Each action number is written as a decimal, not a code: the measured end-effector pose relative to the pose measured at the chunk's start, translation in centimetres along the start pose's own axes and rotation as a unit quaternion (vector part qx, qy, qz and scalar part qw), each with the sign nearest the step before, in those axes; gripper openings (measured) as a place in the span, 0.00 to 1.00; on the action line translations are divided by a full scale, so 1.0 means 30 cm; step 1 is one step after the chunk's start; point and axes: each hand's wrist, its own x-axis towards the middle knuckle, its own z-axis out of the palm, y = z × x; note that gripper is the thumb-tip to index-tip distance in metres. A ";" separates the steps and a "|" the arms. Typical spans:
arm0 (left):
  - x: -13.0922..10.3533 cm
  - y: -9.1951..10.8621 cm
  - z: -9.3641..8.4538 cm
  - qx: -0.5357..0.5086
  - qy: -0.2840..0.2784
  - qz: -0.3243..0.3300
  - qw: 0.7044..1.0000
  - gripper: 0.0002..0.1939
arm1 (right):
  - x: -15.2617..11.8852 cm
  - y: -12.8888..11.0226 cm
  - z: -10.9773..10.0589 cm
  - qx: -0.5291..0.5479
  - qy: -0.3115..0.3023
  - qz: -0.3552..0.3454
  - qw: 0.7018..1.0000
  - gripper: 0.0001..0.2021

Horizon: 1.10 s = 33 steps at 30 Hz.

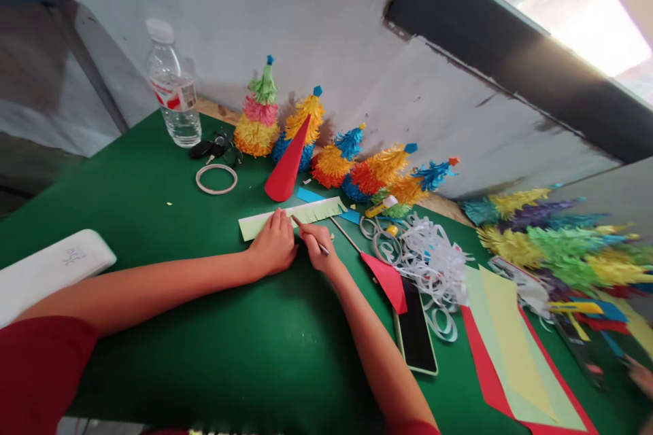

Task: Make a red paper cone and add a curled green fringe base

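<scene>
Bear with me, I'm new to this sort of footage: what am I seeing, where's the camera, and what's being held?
There's no machine: a person wears the camera on their head, facing forward and down. Their bare left hand rests on a pale green paper strip, partly cut into fringe. Their right hand holds a slim tool, perhaps scissors. On the green table are a red cone, colourful fringed cones, a water bottle, keys, a phone, white paper curls and coloured sheets. A blurred hand at the right edge seems another person's.
</scene>
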 end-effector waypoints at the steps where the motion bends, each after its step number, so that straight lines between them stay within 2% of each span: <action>1: 0.000 -0.001 0.001 -0.002 0.001 0.001 1.000 0.32 | -0.017 -0.005 -0.008 -0.001 -0.004 0.002 1.000 0.09; 7: -0.008 0.001 0.003 -0.007 0.008 0.001 1.000 0.32 | -0.129 0.003 -0.023 0.041 -0.007 0.042 0.998 0.09; 10: -0.011 0.001 0.001 -0.012 0.007 -0.006 1.000 0.32 | -0.139 0.033 -0.005 0.127 0.050 0.060 0.989 0.09; 14: -0.005 -0.006 0.006 -0.044 0.006 -0.018 0.999 0.33 | -0.089 0.066 0.017 0.207 0.122 0.063 0.969 0.10; 21: 0.005 -0.016 0.009 -0.046 0.005 -0.008 0.999 0.33 | 0.027 0.058 0.023 0.108 0.087 0.026 0.990 0.11; 33: 0.002 -0.013 0.002 -0.025 0.008 -0.001 1.000 0.33 | 0.031 0.052 0.023 0.047 0.052 -0.006 0.998 0.09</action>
